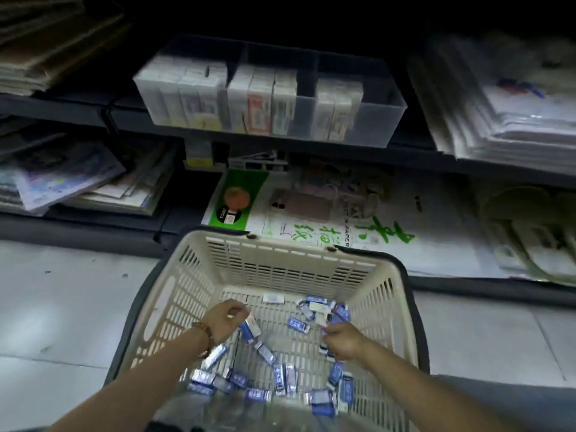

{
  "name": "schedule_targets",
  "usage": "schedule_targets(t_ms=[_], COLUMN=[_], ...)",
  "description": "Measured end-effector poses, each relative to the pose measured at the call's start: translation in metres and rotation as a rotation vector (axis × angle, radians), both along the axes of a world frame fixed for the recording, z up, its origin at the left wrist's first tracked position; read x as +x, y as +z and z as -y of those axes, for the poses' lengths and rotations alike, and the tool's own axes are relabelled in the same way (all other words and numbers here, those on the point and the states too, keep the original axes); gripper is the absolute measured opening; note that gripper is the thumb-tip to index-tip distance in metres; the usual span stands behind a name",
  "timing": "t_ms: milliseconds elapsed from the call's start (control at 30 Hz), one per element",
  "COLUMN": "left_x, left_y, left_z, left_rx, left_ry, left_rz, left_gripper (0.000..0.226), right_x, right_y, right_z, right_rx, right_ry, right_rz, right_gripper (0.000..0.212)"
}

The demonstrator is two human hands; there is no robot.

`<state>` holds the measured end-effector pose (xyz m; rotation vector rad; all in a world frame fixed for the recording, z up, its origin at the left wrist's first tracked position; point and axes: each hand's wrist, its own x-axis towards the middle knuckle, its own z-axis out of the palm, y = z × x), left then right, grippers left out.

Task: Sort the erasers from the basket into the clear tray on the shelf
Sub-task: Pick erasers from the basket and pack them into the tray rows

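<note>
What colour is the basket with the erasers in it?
Cream basket, seen best in the head view.

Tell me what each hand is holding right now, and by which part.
The left hand pinches one blue-and-white eraser by its upper end. The right hand curls among loose erasers; whether it holds one cannot be told.

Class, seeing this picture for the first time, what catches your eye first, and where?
The cream basket at bottom centre, its floor strewn with blue-wrapped erasers, draws the eye first. The left hand grips one; the right hand reaches among others. Above, the clear tray sits on the shelf.
</note>
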<state>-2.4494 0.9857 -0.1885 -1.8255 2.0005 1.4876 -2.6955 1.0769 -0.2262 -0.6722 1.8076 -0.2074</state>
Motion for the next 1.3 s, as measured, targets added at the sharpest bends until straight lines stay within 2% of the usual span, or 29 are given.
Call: schedule_targets(t_ms=[133, 267, 367, 500, 600, 800, 867, 967, 1067, 1233, 1300], left_x=[-0.006, -0.009, -0.014, -0.022, -0.029, -0.029, -0.03, -0.031, -0.031, -0.032, -0.033], left_y=[-0.043, -0.076, -0.093, -0.113, -0.119, -0.128, -0.129, -0.13, -0.133, -0.14, -0.141], left_z=[-0.007, -0.008, -0.002, 0.007, 0.003, -0.007, -0.008, -0.009, -0.01, -0.009, -0.007], left_rx=[0.052, 0.094, 0.08, 0.066, -0.052, -0.155, -0.17, -0.162, -0.12, -0.113, -0.096], left_ry=[0.245, 0.316, 0.295, 0.2, 0.255, 0.282, 0.309, 0.347, 0.348, 0.379, 0.391], left_rz=[-0.049, -0.029, -0.008, 0.023, 0.051, 0.035, 0.028, -0.034, -0.059, 0.009, 0.023], left_gripper=[0.027, 0.031, 0.031, 0.034, 0.04, 0.044, 0.043, 0.039, 0.039, 0.036, 0.031], right_x=[-0.007, -0.011, -0.007, 0.0, 0.007, 0.016, 0.021, 0.027, 0.031, 0.039, 0.043], right_y=[-0.038, -0.057, -0.065, -0.076, -0.081, -0.088, -0.089, -0.091, -0.085, -0.084, -0.088], right_z=[-0.004, -0.001, 0.001, 0.006, 0.007, 0.014, 0.022, 0.035, 0.046, 0.06, 0.059], right_rx=[-0.068, -0.111, -0.177, -0.211, -0.187, -0.206, -0.153, -0.064, 0.075, 0.131, 0.082], right_ry=[0.002, 0.119, 0.094, -0.075, -0.172, -0.48, -0.633, -0.843, -0.714, -0.625, -0.635], right_rz=[-0.058, -0.18, -0.183, -0.261, -0.286, -0.207, -0.185, -0.176, -0.195, -0.187, -0.203], right_gripper=[0.057, 0.054, 0.057, 0.044, 0.032, 0.033, 0.041, 0.033, 0.034, 0.038, 0.04])
